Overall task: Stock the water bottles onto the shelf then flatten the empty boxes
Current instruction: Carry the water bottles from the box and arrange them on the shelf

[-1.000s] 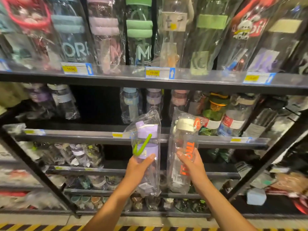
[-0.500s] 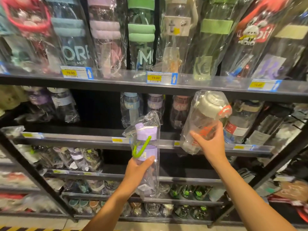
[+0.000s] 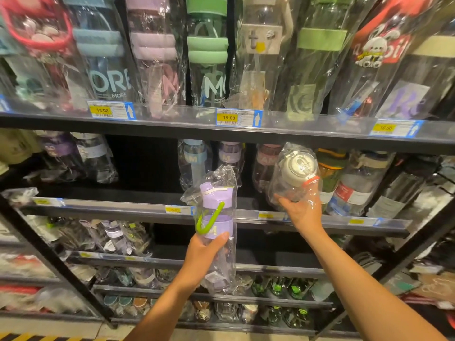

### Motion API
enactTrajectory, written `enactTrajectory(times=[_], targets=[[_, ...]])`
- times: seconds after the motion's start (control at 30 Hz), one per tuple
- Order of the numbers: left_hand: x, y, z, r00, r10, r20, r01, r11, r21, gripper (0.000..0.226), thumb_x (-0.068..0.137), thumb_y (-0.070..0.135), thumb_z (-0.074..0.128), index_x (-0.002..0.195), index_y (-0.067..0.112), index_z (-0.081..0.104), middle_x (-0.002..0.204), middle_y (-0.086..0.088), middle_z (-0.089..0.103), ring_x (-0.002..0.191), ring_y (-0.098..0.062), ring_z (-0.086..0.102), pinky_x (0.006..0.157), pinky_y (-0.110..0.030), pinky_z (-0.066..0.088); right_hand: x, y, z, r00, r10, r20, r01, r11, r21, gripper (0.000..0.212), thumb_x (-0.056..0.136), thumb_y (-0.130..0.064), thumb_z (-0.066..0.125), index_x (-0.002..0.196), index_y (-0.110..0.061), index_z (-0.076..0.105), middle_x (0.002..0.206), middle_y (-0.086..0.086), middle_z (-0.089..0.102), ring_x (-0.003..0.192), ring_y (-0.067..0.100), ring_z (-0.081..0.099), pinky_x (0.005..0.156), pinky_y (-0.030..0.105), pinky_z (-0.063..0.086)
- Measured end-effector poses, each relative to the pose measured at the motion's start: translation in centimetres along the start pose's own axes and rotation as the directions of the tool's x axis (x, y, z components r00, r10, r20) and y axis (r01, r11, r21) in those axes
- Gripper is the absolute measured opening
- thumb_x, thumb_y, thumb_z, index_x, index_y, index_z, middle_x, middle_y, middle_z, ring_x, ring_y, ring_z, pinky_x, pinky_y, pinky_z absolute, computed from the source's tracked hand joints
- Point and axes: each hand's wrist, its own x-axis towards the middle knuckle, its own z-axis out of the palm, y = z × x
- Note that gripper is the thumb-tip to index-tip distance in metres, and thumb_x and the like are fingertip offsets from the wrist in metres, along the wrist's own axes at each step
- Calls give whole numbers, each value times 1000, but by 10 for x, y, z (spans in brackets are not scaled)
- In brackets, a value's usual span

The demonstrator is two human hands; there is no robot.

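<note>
The left hand (image 3: 205, 252) has its grip curled round the lower body of the purple bottle (image 3: 216, 207), a clear cylinder with a matte lid, a band and a lime-green loop. It stands upright in a crinkled, glossy plastic bag before the metal shelf (image 3: 98, 208). At its 2 o'clock, the right hand (image 3: 301, 214) grips the rounder, bagged cream-lidded bottle (image 3: 295, 173) from beneath, tilted lid-forward over that shelf's edge.
</note>
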Motion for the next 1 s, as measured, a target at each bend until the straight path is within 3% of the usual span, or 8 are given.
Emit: enactTrajectory(times=[0.1, 0.2, 0.3, 0.43, 0.6, 0.77, 0.9, 1.0], targets=[[1, -1, -2, 1000, -3, 1, 3, 1000, -2, 27, 99, 19, 67, 126, 24, 69, 114, -1, 78, 107, -22, 74, 82, -29, 61, -1, 4, 4, 999, 41, 1, -41, 999, -25, 78, 76, -28, 91, 140, -15, 49, 120, -7, 60, 110, 9, 57, 95, 27, 46], [2, -3, -3, 1000, -1, -7, 1, 1000, 3, 28, 96, 26, 69, 125, 25, 69, 112, -2, 78, 106, -24, 74, 85, -33, 61, 2, -2, 3, 997, 69, 23, -67, 993, -93, 62, 79, -32, 88, 127, -19, 52, 96, -15, 60, 86, 5, 60, 85, 27, 49], [3, -4, -5, 1000, 4, -7, -4, 1000, -8, 40, 88, 37, 71, 126, 23, 70, 113, -4, 78, 107, -27, 73, 92, -42, 60, 10, -8, 5, 997, 82, 11, -80, 987, -137, 71, 80, -39, 87, 136, -21, 48, 109, -15, 56, 97, 6, 55, 88, 32, 51], [4, -6, -7, 1000, 12, 4, -11, 1000, -23, 40, 92, 38, 76, 128, 23, 69, 116, -5, 77, 109, -27, 73, 97, -47, 58, 21, -15, 9, 988, 154, 2, -150, 964, -222, 57, 80, -45, 85, 114, -28, 43, 109, -8, 56, 100, 17, 57, 86, 44, 53], [1, -3, -9, 1000, 29, 8, -29, 999, -23, 60, 79, 55, 77, 130, 25, 68, 118, -4, 76, 111, -27, 73, 100, -50, 57, 26, -15, 15, 975, 224, 5, -216, 945, -244, 55, 81, -47, 83, 109, -24, 41, 107, -2, 56, 103, 25, 60, 86, 49, 53], [0, 2, -10, 998, 53, -20, -54, 998, -20, 57, 78, 52, 77, 127, 24, 69, 114, -1, 78, 109, -23, 73, 94, -36, 57, 16, -16, 16, 976, 218, 5, -215, 966, -145, 58, 82, -39, 85, 116, -26, 41, 109, -7, 56, 105, 20, 60, 90, 45, 53], [1, 7, -10, 995, 71, -69, -72, 997, -17, 47, 81, 43, 84, 123, 24, 69, 111, 5, 79, 106, -13, 73, 84, -18, 55, 8, -17, 13, 976, 217, 3, -216, 972, -96, 83, 79, -36, 89, 143, -14, 41, 127, -3, 56, 114, 15, 55, 100, 42, 49], [3, 12, -8, 993, 83, -84, -86, 996, -29, 51, 75, 40, 89, 119, 24, 69, 108, 10, 79, 103, -8, 73, 81, -15, 55, 1, -13, 10, 977, 215, -5, -214, 969, -125, 106, 78, -40, 89, 158, -10, 27, 151, 6, 51, 136, 27, 52, 111, 47, 45]])
